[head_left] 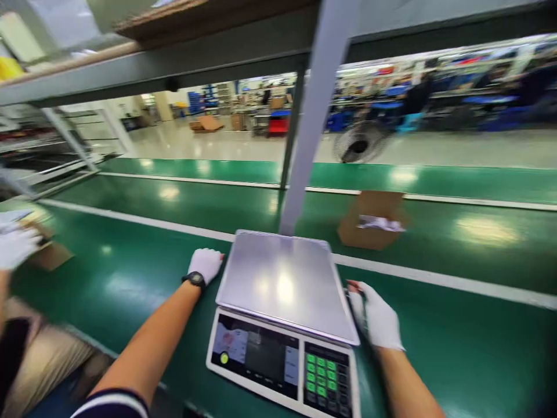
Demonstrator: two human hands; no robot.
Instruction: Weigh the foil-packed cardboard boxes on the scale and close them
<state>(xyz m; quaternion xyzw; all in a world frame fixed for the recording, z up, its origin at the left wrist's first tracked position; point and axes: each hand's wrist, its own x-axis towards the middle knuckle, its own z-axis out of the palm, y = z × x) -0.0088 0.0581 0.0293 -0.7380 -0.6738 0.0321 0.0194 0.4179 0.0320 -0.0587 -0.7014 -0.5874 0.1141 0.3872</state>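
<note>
A digital scale (285, 284) with a bare metal plate and green keys stands on the green bench (130, 278). At its left edge is my left hand (206, 264), white-gloved with a black watch at the wrist; its fingers are turned away and mostly hidden. On the other side, my right hand (376, 313), also gloved, is beside the plate with its fingers bent round a dark cable (363, 313). The scale's display looks dark.
An open cardboard box (369, 223) with something whitish inside stands behind the scale. A metal post (311, 116) rises behind the plate. At far left, another person's gloved hand (17, 247) is by a carton (50, 255). A fan (359, 145) stands beyond.
</note>
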